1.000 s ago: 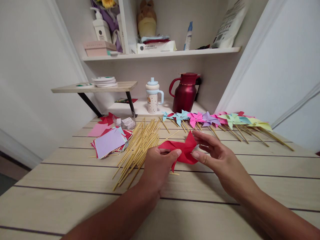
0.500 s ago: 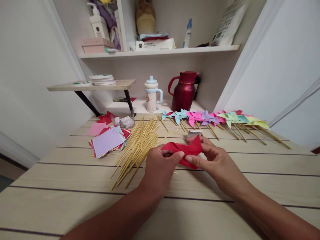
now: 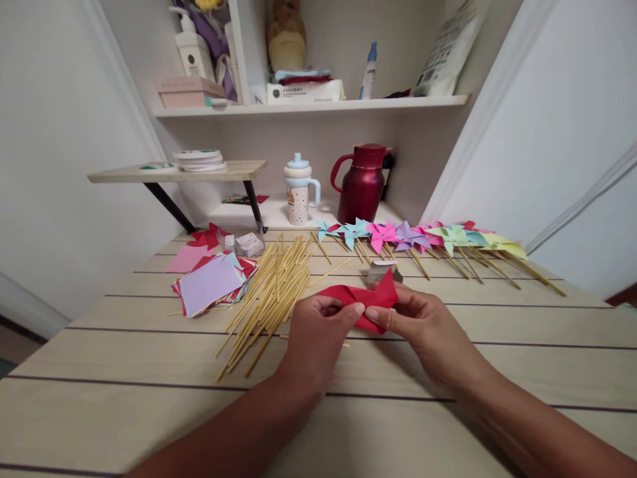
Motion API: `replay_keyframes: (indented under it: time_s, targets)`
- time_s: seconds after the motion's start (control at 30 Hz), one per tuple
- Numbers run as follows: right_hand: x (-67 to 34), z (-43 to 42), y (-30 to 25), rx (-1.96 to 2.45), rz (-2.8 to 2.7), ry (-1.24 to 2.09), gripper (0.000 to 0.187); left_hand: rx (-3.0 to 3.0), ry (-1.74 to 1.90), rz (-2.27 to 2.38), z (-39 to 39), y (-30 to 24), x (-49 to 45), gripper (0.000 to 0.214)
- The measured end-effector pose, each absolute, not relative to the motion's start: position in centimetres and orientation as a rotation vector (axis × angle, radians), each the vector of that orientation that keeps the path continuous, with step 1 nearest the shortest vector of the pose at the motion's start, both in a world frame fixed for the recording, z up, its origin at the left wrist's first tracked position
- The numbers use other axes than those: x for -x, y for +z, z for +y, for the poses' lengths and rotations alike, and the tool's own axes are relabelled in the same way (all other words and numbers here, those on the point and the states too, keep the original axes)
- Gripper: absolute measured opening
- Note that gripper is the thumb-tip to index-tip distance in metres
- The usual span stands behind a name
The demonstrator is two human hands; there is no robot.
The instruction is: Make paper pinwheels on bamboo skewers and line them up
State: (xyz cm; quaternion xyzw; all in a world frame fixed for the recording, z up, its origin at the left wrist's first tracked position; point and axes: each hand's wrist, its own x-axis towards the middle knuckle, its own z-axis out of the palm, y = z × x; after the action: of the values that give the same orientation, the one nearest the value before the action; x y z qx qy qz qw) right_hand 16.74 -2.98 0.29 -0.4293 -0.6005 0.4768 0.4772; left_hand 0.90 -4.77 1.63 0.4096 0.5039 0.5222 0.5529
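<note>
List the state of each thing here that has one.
Red paper, folded, held.
Left hand, pinching the paper.
Right hand, pinching the paper.
Bamboo sticks, loosely heaped.
Paper sheets, stacked, slightly askew.
Pinwheels, lying in a row.
Small box, apparently open.
Mug, upright, lidded.
Red jug, upright, lidded.
Blue-topped bottle, standing, capped.
Pump bottle, standing.

Left grip: one bare hand, ungloved; left thumb slim, ending in a short, rounded nail. Left forearm: bare, smooth in outline, broad at the near end, narrowing to the wrist; cut off by the near edge of the view. Right grip: one bare hand, matching; right thumb slender, nail short and rounded. Right forearm: bare, evenly tapered, cut off at the near right corner. Finer skin detail: too soft to tell.
</note>
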Motion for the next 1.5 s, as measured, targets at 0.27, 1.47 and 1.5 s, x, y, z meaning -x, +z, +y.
replay_keyframes:
  time_s: [0.27,1.47,1.5]
  targets:
    - [-16.66,-2.77,0.24,1.006,-1.191,1.383,0.026,-1.021,1.193,0.965,-4.45,1.66,-0.66,0.021]
    - [-16.33,-3.04,0.18,1.015,-1.235,1.348,0.025,-1.063,1.171,1.258,-4.59,1.51,-0.47,0.019]
    - [-16.32,-3.07,0.21,1.014,-1.238,1.351,0.025,-1.066,1.171,1.267,-4.6,1.48,-0.48,0.018]
